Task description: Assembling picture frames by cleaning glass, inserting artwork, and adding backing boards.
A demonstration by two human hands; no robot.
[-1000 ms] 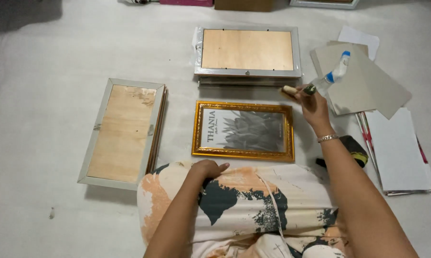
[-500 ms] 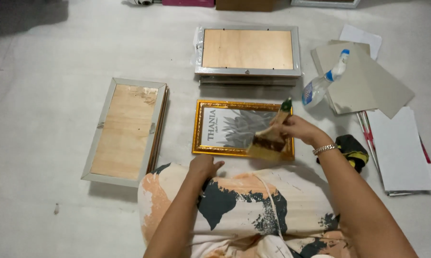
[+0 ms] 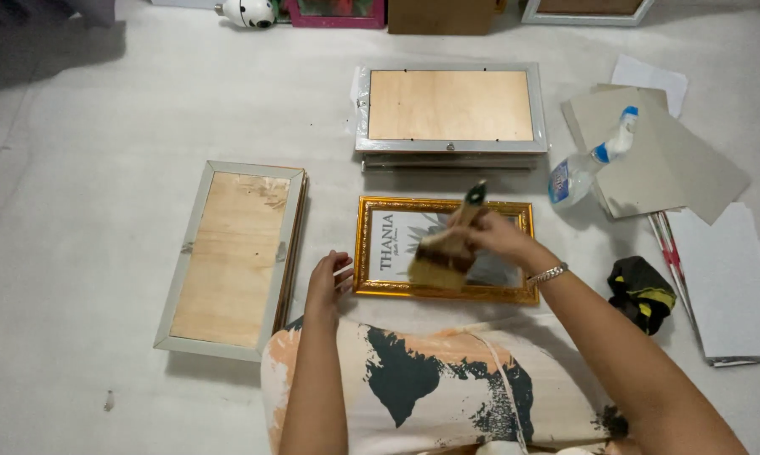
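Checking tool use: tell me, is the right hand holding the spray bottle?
No, the right hand holds a paintbrush over the gold frame; the spray bottle lies apart.

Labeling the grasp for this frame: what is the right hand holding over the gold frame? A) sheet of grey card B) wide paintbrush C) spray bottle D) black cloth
B: the right hand grips a wide paintbrush with its bristles over the glass of the gold frame, while the spray bottle lies apart on the floor to the right and the left hand rests at the frame's left edge.
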